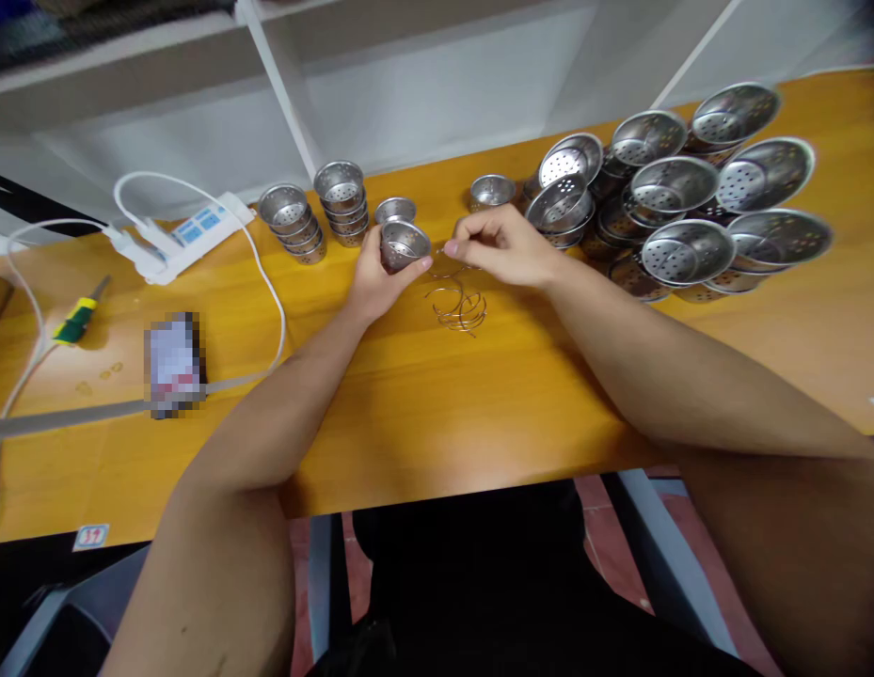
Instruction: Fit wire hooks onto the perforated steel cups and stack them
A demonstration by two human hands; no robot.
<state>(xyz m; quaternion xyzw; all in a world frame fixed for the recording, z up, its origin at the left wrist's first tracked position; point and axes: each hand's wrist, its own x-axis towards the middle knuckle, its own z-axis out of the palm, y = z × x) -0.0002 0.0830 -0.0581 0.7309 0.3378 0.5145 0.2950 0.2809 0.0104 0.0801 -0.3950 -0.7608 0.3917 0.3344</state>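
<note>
Probably the main risk is that the small perforated cup [406, 246] turns or slips, bc the L hand [370, 282] holds it only by its wall, w/ thumb near the rim. Also, the loose coil of wire [465, 315] lies on the table [380, 414] just below the R hand [507, 246], so a quick pull may tangle its loops. The R forearm [620, 329] passes near the group of cups [675, 183], and a wide elbow move could push some over. As for grip: L fingers are curved around the cup, clamped on it; R thumb and index tips are together, just beside the cup, seemingly on a thin wire end, but it's too small to be 100% sure
</note>
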